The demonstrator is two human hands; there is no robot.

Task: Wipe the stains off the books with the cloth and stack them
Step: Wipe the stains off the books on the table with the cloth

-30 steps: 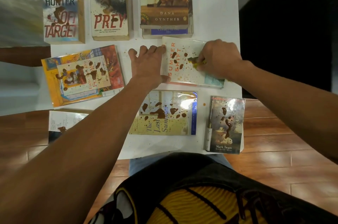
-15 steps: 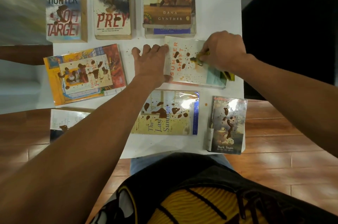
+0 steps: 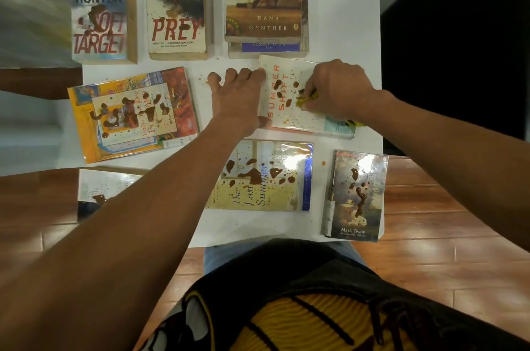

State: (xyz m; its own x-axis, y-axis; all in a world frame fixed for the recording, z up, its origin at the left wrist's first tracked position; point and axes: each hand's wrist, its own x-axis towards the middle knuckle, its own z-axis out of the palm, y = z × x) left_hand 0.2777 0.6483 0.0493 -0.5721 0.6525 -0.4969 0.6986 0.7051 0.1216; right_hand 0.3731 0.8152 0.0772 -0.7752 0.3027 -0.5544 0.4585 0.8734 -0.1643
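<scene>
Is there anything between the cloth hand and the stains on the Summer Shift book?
Nothing visible. The right hand already presses the yellow cloth onto the Summer Shift book, right beside its brown stains. The left hand only steadies the book's left edge.

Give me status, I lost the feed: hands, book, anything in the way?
Left hand flat, steadying Summer Shift book. Right hand presses yellow cloth on its cover, brown stains remain. Nothing in the way.

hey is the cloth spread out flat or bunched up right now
Bunched up. Only small yellow bits of the cloth poke out under the right hand, which grips it against the Summer Shift book.
</scene>
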